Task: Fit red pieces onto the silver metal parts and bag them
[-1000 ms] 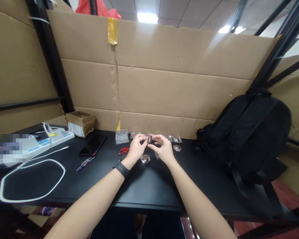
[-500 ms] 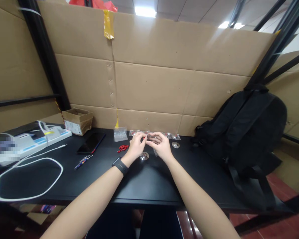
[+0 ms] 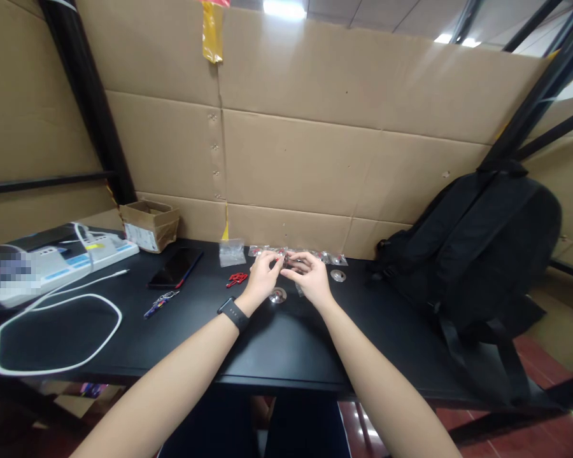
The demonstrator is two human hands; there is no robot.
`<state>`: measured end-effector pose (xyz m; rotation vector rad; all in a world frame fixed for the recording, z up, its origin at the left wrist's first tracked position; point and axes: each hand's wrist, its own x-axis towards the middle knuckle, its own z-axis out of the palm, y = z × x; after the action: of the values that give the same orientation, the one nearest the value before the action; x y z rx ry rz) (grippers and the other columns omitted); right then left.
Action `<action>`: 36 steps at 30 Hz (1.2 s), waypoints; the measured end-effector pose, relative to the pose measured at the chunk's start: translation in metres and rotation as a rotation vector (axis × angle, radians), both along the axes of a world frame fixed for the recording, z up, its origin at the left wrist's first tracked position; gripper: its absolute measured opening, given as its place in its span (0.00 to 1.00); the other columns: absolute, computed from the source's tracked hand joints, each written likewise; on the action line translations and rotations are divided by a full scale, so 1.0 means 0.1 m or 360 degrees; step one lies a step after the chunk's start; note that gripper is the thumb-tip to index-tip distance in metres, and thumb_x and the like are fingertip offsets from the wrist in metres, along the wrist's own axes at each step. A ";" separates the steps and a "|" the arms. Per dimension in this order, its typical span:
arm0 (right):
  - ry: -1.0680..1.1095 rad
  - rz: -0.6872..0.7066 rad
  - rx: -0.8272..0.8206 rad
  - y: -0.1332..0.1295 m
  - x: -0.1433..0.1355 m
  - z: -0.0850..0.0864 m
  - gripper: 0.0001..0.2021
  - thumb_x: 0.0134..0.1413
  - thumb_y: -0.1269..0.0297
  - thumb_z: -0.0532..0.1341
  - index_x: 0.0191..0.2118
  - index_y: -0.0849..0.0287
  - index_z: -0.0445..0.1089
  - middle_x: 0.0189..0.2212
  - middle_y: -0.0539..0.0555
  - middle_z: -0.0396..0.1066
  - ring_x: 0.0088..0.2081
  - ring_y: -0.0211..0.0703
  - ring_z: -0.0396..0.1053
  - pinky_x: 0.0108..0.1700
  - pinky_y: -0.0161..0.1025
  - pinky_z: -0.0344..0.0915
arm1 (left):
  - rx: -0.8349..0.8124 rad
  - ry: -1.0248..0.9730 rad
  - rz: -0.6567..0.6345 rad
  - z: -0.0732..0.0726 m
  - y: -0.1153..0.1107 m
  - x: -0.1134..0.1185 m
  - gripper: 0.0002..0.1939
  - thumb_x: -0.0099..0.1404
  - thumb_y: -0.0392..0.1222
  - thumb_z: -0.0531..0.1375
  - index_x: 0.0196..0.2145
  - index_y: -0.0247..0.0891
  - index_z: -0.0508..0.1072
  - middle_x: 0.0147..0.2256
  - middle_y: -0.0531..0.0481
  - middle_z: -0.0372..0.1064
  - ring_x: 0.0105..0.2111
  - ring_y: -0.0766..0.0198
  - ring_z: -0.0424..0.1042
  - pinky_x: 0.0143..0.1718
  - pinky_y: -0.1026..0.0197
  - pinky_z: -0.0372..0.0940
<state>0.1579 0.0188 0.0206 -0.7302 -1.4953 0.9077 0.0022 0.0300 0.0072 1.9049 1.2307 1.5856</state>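
Observation:
My left hand (image 3: 263, 278) and my right hand (image 3: 311, 280) meet above the black table, fingertips pinched together. Between them is something small with a bit of red showing; fingers hide most of it, so its kind is unclear. Just below the left fingers lies a shiny round metal disc (image 3: 277, 295). A second round disc (image 3: 338, 275) rests to the right of my right hand. Left of my hands is a small heap of red pieces (image 3: 237, 279). Behind the fingers runs a row of small clear packets (image 3: 337, 259) with red bits inside, partly covered.
Clear plastic bags (image 3: 232, 252) lie by the cardboard wall (image 3: 286, 165). On the left are a phone (image 3: 176, 268), a keyring (image 3: 160, 305), a white cable (image 3: 119, 318), a power strip (image 3: 67, 273) and an open cardboard box (image 3: 151, 224). A black backpack (image 3: 482, 248) stands at right.
The camera view has tilted down slightly, so the background sits higher. Both hands keep nearly the same pose, still pinched together over the table.

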 end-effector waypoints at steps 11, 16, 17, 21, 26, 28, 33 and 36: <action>-0.0019 -0.0111 0.0035 0.03 0.02 -0.01 0.22 0.37 0.55 0.76 0.38 0.57 0.71 0.47 0.61 0.77 0.46 0.55 0.77 0.47 0.47 0.75 | -0.0256 -0.0365 -0.0351 0.05 -0.03 -0.01 0.16 0.66 0.51 0.61 0.38 0.36 0.81 0.41 0.43 0.80 0.44 0.54 0.76 0.49 0.55 0.67; 0.0066 -0.0115 0.0009 0.03 0.04 0.01 0.21 0.38 0.56 0.76 0.37 0.57 0.71 0.48 0.61 0.77 0.46 0.54 0.77 0.49 0.49 0.75 | -0.0164 -0.0226 -0.0491 0.09 0.04 -0.09 0.14 0.64 0.49 0.63 0.39 0.38 0.82 0.43 0.43 0.79 0.46 0.54 0.76 0.53 0.52 0.66; 0.0088 -0.0109 0.0008 0.03 0.04 0.02 0.21 0.38 0.57 0.76 0.37 0.57 0.71 0.48 0.61 0.77 0.46 0.54 0.77 0.49 0.49 0.75 | -0.0175 -0.0225 -0.0504 0.08 0.06 -0.10 0.14 0.64 0.49 0.63 0.41 0.38 0.82 0.43 0.43 0.79 0.45 0.54 0.76 0.53 0.52 0.67; 0.0120 -0.0065 0.0003 0.02 0.03 0.04 0.20 0.38 0.59 0.77 0.37 0.58 0.71 0.47 0.61 0.78 0.45 0.54 0.78 0.49 0.49 0.75 | -0.0136 -0.0146 -0.0431 0.02 0.13 -0.15 0.16 0.65 0.50 0.63 0.45 0.40 0.82 0.44 0.44 0.79 0.47 0.54 0.75 0.55 0.51 0.65; 0.0083 -0.0039 -0.0021 0.04 0.05 0.02 0.21 0.37 0.58 0.77 0.37 0.57 0.72 0.47 0.61 0.77 0.45 0.53 0.78 0.49 0.49 0.75 | -0.0124 -0.0055 -0.0222 0.03 0.16 -0.24 0.17 0.64 0.51 0.63 0.47 0.43 0.81 0.44 0.45 0.79 0.46 0.53 0.75 0.56 0.49 0.64; 0.0063 -0.0040 -0.0026 0.05 0.06 0.01 0.21 0.37 0.57 0.77 0.38 0.57 0.72 0.48 0.60 0.77 0.46 0.53 0.77 0.49 0.49 0.75 | -0.0161 -0.0110 -0.0257 0.05 0.16 -0.26 0.17 0.64 0.51 0.62 0.47 0.43 0.81 0.45 0.45 0.79 0.47 0.52 0.76 0.55 0.49 0.65; 0.0043 -0.0030 -0.0024 0.05 0.08 0.02 0.21 0.39 0.58 0.76 0.40 0.57 0.72 0.47 0.60 0.77 0.46 0.53 0.77 0.48 0.47 0.75 | -0.0138 -0.0155 -0.0294 0.07 0.14 -0.25 0.15 0.63 0.49 0.64 0.44 0.39 0.81 0.45 0.43 0.79 0.46 0.53 0.77 0.53 0.50 0.69; 0.0015 -0.0020 -0.0034 0.06 0.10 0.03 0.22 0.40 0.58 0.75 0.41 0.57 0.72 0.47 0.59 0.77 0.47 0.53 0.77 0.47 0.46 0.76 | -0.0131 -0.0228 -0.0320 0.07 0.11 -0.22 0.15 0.61 0.48 0.66 0.43 0.38 0.80 0.44 0.42 0.79 0.44 0.54 0.78 0.49 0.52 0.71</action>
<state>0.1677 0.0243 0.0234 -0.7490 -1.4734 0.9175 -0.0196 0.0414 0.0143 1.7695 0.9963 1.5125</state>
